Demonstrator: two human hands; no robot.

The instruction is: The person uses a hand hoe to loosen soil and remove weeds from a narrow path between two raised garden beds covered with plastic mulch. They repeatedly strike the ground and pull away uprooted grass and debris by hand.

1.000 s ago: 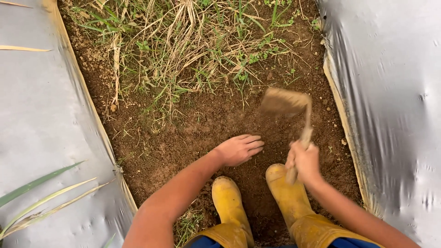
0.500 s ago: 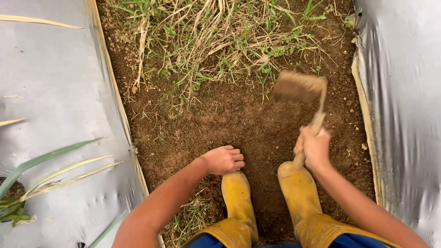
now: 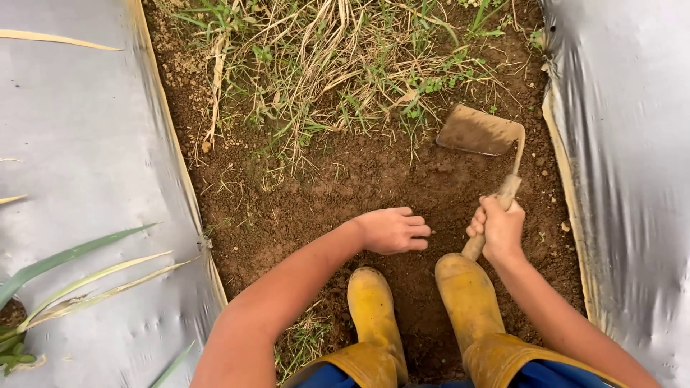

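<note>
Seen from above, a person crouches in a narrow furrow of crumbly brown soil (image 3: 323,194) that runs between two sheets of smooth, wrinkled silver plastic mulch (image 3: 79,179), one on either side.

The right hand (image 3: 497,228) is clenched around the pale wooden handle of a small hand hoe (image 3: 480,132). The hoe has a flat, roughly rectangular metal blade, dull and caked with dirt, joined to the handle by a thin curved neck. Its blade rests on the soil ahead of the hand, at the near edge of a tangle of green and dry straw-coloured weeds (image 3: 338,65), close to the right-hand plastic sheet. The right forearm reaches in from the lower right, wrist bent slightly.

The left hand (image 3: 394,230) lies palm down on bare soil just left of the hoe's handle — fingers curled loosely, grasping nothing that can be seen. The left arm comes in from the lower left, bent at the elbow.

Below the hands stand two mud-smeared yellow rubber boots (image 3: 374,309) — toes pointing forward. Long narrow green leaves (image 3: 72,251) lie across the left plastic sheet.
</note>
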